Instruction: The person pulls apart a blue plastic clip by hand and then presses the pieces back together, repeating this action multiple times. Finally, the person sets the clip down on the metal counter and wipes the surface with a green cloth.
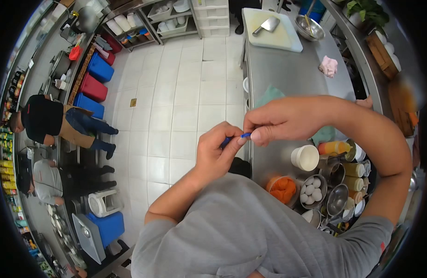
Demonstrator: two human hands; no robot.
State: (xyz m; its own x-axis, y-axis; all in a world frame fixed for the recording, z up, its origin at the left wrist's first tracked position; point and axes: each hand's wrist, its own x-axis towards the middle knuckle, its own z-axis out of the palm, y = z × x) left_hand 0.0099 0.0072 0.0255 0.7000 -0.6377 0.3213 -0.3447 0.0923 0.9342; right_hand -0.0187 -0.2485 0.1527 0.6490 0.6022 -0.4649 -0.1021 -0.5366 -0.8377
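Observation:
My left hand (217, 152) and my right hand (279, 121) meet in front of my chest, above the edge of a steel counter (292, 74). Between their fingertips they pinch a small thin blue thing (241, 136); its left part is hidden inside my left fingers. What the blue thing is I cannot tell. My right forearm arches over the containers on the counter. My grey shirt fills the bottom of the view.
On the counter: a white cutting board (271, 30) with a cleaver (267, 25), a steel bowl (309, 28), a pink cloth (328, 66), a white cup (306, 157), tubs of orange food (283, 189) and white balls (311, 189), sauce bottles. Two people (56, 123) work at the left. White tiled floor between.

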